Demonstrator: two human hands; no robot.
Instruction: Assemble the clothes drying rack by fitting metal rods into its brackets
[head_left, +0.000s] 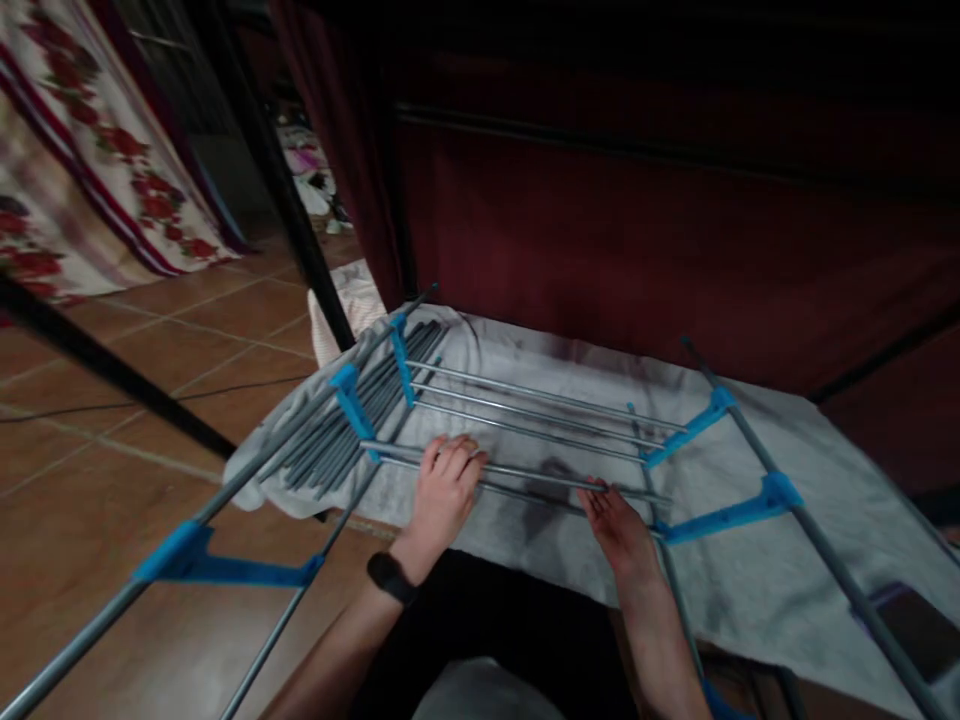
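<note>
I have the left grip (448,482) curled over the gray tube (536,477), lower center of the frame. The right grip (609,512) touches the tube's right portion; I cannot tell whether it closes fully. Loose rods (381,388) lie left of center.

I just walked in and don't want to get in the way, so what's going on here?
Someone is handling a grey rod: the left hand curls over it, and the right hand touches it farther right. The rod lies across a frame with blue brackets. Three rods span the far pair of brackets, and a pile of rods lies on the left end of a pale sheet.
</note>
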